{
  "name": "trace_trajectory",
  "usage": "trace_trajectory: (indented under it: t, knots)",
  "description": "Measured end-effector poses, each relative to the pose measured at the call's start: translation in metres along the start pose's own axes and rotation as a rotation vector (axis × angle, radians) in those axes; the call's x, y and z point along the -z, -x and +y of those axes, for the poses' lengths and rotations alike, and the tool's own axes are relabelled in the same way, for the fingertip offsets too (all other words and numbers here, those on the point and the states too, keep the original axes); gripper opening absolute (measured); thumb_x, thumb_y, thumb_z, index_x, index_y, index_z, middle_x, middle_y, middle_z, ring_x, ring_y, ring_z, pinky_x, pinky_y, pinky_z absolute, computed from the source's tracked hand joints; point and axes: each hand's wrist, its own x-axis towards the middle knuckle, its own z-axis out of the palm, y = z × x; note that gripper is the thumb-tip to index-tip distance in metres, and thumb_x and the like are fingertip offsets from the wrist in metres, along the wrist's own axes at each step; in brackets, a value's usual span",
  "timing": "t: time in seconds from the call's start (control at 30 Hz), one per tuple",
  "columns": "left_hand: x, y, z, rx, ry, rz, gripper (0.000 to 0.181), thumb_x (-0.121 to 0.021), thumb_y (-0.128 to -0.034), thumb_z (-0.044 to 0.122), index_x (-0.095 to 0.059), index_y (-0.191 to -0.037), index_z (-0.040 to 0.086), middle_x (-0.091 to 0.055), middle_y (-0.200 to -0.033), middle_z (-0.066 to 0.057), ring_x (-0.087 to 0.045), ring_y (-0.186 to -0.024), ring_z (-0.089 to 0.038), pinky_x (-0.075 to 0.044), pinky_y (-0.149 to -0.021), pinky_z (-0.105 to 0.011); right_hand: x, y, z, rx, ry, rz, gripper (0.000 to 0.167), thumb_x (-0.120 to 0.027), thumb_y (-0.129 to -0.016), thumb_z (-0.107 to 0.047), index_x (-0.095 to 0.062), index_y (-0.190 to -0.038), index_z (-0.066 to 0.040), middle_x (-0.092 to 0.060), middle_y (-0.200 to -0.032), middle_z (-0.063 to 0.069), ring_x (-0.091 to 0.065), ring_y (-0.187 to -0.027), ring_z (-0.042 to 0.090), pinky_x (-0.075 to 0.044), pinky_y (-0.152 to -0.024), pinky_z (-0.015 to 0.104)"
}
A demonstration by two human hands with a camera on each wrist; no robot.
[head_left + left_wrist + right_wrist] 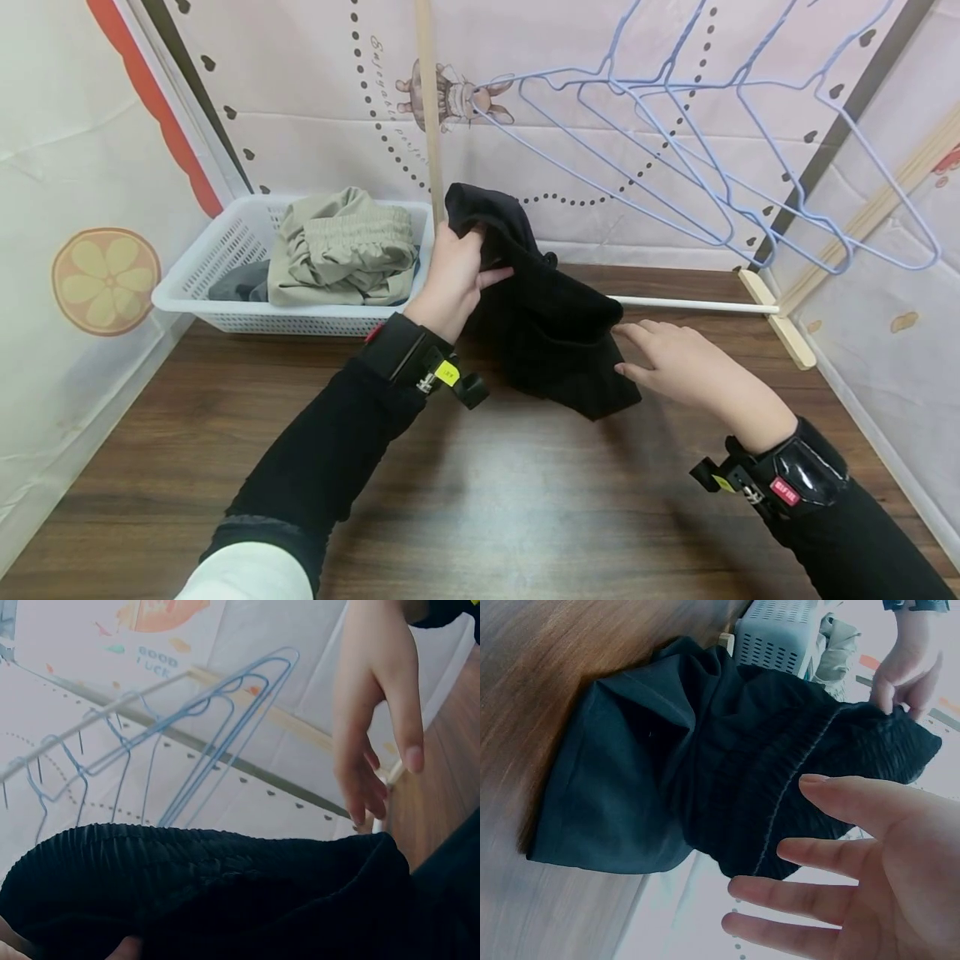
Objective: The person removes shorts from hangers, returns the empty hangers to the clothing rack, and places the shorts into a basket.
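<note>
Black elastic-waist pants (547, 325) hang from my left hand (453, 275), the lower part near the wooden floor. The left fingers grip the gathered waistband at its left end; in the left wrist view only fingertips (127, 949) show below the cloth. My right hand (678, 362) is at the other end of the waistband, fingers extended and slightly spread. In the right wrist view, its fingers are in front of the pants (630, 787) without curling round them. Whether a fingertip touches the cloth, I cannot tell. The inside of the pants is hidden.
At left stands a white perforated basket (172, 292) with folded beige-green clothing (337, 250) and dark grey cloth (243, 282). Several blue hangers (667, 83) hang at upper right. A wooden post (429, 108) and a white bar (690, 306) belong to the rack.
</note>
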Motion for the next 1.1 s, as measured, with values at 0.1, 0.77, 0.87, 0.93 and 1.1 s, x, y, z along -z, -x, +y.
trace_trajectory:
  t: [0.1, 0.77, 0.87, 0.93, 1.1]
  knots:
    - [0.001, -0.004, -0.005, 0.005, 0.01, 0.042, 0.04, -0.049, -0.1026, 0.013, -0.035, -0.14, 0.016, -0.048, -0.135, -0.013, -0.056, -0.117, -0.031, -0.053, -0.079, -0.055, 0.0, 0.0, 0.001, 0.003, 0.006, 0.013, 0.055, -0.061, -0.096, -0.031, -0.048, -0.139, 0.002, -0.053, -0.133, 0.025, -0.05, -0.122, 0.042, -0.04, -0.095, 0.06]
    - [0.006, -0.021, -0.044, 0.128, -0.173, -0.016, 0.056, -0.04, -0.1047, 0.011, -0.012, -0.153, 0.019, -0.019, -0.155, -0.013, -0.034, -0.136, -0.033, -0.053, -0.085, -0.05, 0.004, 0.003, 0.0, -0.005, 0.006, 0.032, 0.055, -0.061, -0.096, -0.03, -0.048, -0.138, 0.002, -0.055, -0.13, 0.025, -0.051, -0.12, 0.042, -0.04, -0.094, 0.061]
    - [0.007, -0.023, -0.051, 0.136, -0.234, -0.05, 0.059, -0.041, -0.1048, 0.013, -0.009, -0.154, 0.019, -0.014, -0.157, -0.014, -0.032, -0.138, -0.033, -0.052, -0.086, -0.049, 0.004, 0.004, 0.001, -0.002, 0.004, 0.036, 0.054, -0.061, -0.096, -0.03, -0.048, -0.138, 0.002, -0.056, -0.13, 0.024, -0.052, -0.119, 0.042, -0.04, -0.094, 0.06]
    - [0.008, -0.024, -0.056, 0.148, -0.285, -0.079, 0.062, -0.043, -0.1048, 0.015, -0.006, -0.155, 0.019, -0.008, -0.159, -0.013, -0.029, -0.14, -0.032, -0.051, -0.088, -0.048, 0.003, 0.004, 0.001, 0.0, 0.002, 0.036, 0.054, -0.061, -0.096, -0.03, -0.049, -0.138, 0.002, -0.056, -0.129, 0.024, -0.052, -0.119, 0.042, -0.04, -0.094, 0.06]
    - [0.013, -0.028, -0.067, 0.175, -0.418, -0.148, 0.061, -0.045, -0.1046, 0.018, -0.012, -0.156, 0.016, -0.006, -0.161, -0.012, -0.026, -0.142, -0.033, -0.049, -0.092, -0.048, 0.003, 0.004, 0.001, -0.005, 0.0, 0.029, 0.055, -0.061, -0.097, -0.029, -0.048, -0.138, 0.003, -0.055, -0.13, 0.025, -0.052, -0.119, 0.043, -0.041, -0.094, 0.06]
